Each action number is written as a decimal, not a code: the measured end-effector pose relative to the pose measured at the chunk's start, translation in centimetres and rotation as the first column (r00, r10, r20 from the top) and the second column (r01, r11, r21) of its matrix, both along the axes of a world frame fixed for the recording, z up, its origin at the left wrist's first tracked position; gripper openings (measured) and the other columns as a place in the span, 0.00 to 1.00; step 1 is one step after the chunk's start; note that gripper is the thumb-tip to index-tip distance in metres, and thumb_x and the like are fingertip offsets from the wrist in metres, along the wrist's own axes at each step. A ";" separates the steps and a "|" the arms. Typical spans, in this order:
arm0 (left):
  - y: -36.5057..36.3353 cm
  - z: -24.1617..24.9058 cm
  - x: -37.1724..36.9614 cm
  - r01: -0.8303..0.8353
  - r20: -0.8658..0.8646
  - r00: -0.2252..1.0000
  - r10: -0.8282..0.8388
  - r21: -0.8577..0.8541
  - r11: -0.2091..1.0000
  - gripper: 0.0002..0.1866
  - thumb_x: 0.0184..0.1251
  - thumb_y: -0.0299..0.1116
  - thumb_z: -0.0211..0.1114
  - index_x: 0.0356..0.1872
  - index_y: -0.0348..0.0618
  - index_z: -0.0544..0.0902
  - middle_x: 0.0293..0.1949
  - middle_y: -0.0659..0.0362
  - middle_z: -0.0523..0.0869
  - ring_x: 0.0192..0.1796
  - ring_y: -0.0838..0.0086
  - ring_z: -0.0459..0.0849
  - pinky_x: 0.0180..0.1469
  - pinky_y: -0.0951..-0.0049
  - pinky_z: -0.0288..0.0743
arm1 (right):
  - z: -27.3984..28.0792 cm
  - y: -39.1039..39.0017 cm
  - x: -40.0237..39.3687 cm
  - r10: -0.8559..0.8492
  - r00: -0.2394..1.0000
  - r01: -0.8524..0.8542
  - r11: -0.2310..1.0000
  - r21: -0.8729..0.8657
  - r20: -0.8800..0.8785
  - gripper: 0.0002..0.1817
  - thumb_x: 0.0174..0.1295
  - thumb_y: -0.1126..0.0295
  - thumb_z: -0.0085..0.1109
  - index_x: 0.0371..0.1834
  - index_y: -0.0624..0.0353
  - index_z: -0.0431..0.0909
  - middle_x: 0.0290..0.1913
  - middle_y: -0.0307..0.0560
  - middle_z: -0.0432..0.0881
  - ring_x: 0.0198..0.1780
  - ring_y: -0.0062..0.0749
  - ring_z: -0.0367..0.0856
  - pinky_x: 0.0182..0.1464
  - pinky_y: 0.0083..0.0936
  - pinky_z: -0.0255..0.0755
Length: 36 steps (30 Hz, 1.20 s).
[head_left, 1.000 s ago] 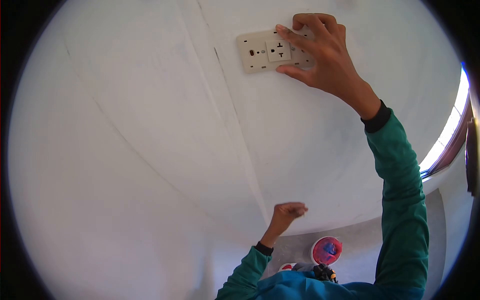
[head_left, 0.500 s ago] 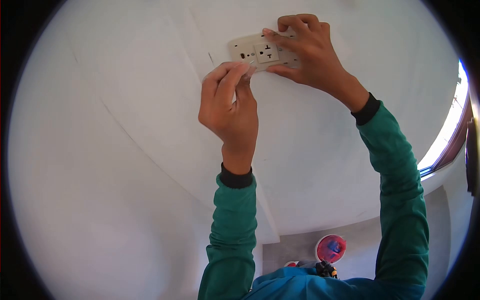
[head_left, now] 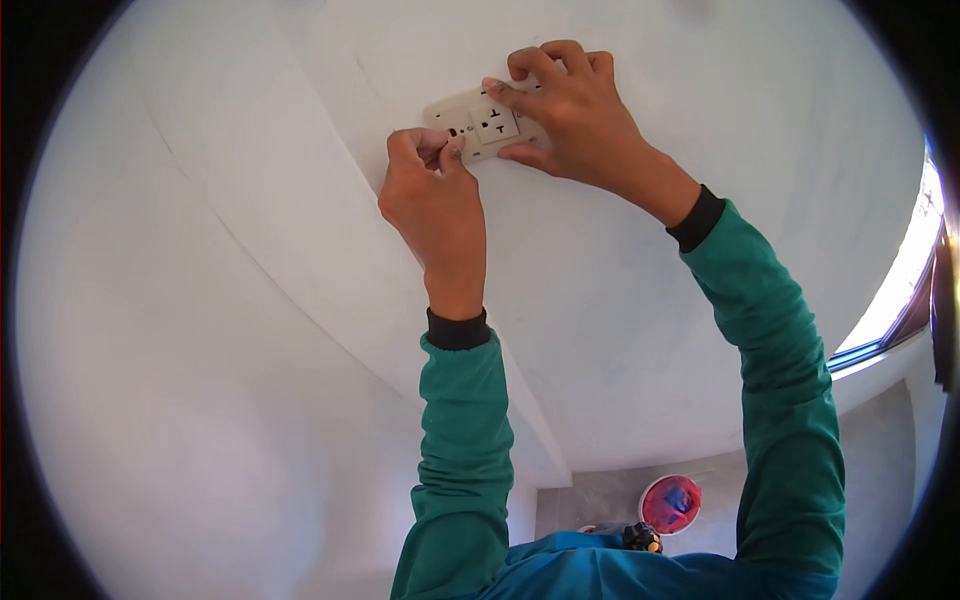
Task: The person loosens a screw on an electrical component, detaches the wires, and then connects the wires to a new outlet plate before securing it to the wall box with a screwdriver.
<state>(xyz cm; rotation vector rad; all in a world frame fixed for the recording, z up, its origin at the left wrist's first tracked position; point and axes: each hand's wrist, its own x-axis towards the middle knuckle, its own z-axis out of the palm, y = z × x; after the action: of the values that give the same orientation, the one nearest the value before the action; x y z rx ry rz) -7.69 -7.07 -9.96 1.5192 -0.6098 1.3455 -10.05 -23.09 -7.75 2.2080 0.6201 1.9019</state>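
A pale outlet frame (head_left: 437, 112) lies against the white wall, with a square power socket (head_left: 494, 125) in its middle. My right hand (head_left: 580, 120) spans the right part of the frame, thumb at the lower edge and fingers at the upper edge. That end is partly hidden behind my fingers. My left hand (head_left: 432, 195) is closed in a pinch at the lower left of the frame, close to the slot left of the socket. Whatever sits between those fingertips is too small or too hidden to make out.
White wall (head_left: 250, 350) surrounds the frame, with a corner line running down it left of my hands. A window (head_left: 890, 290) is at the far right. Below, a round bucket (head_left: 671, 504) with red and blue contents stands on the grey floor.
The frame and both hands appear farther left in view. My left fingertips have closed in nearer the frame's left slot; a thin small piece seen by them earlier is now hidden.
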 end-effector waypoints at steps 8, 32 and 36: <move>0.9 0.6 -1.2 -0.080 -0.073 0.994 0.081 0.014 0.997 0.07 0.56 0.16 0.65 0.28 0.37 0.75 0.23 0.56 0.84 0.28 0.70 0.85 0.31 0.73 0.77 | 0.1 0.9 -0.7 0.016 0.999 -0.016 1.000 -0.006 0.047 0.32 0.36 0.54 0.80 0.49 0.48 0.84 0.51 0.36 0.76 0.54 0.35 0.68 0.50 0.38 0.58; 1.0 -0.9 -1.7 -0.047 -0.045 0.998 0.045 -0.044 0.998 0.07 0.56 0.18 0.68 0.25 0.36 0.78 0.33 0.53 0.90 0.31 0.73 0.88 0.37 0.75 0.81 | -0.1 1.4 -1.7 0.031 0.998 -0.030 0.999 -0.013 0.050 0.32 0.36 0.54 0.79 0.49 0.48 0.84 0.51 0.36 0.75 0.55 0.36 0.68 0.51 0.39 0.58; 0.8 -0.6 -1.8 -0.034 -0.051 0.998 0.031 -0.062 0.997 0.07 0.57 0.18 0.67 0.26 0.36 0.77 0.34 0.52 0.90 0.32 0.72 0.89 0.37 0.74 0.81 | -0.3 1.3 -1.9 0.025 1.000 -0.025 1.000 0.008 -0.012 0.34 0.36 0.56 0.80 0.53 0.49 0.83 0.53 0.38 0.73 0.59 0.39 0.65 0.55 0.38 0.56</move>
<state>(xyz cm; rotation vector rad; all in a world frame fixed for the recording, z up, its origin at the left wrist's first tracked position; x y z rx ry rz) -9.45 -6.25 -10.55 1.5129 -0.5085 1.3355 -11.93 -21.76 -8.05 2.2285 0.6461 1.9080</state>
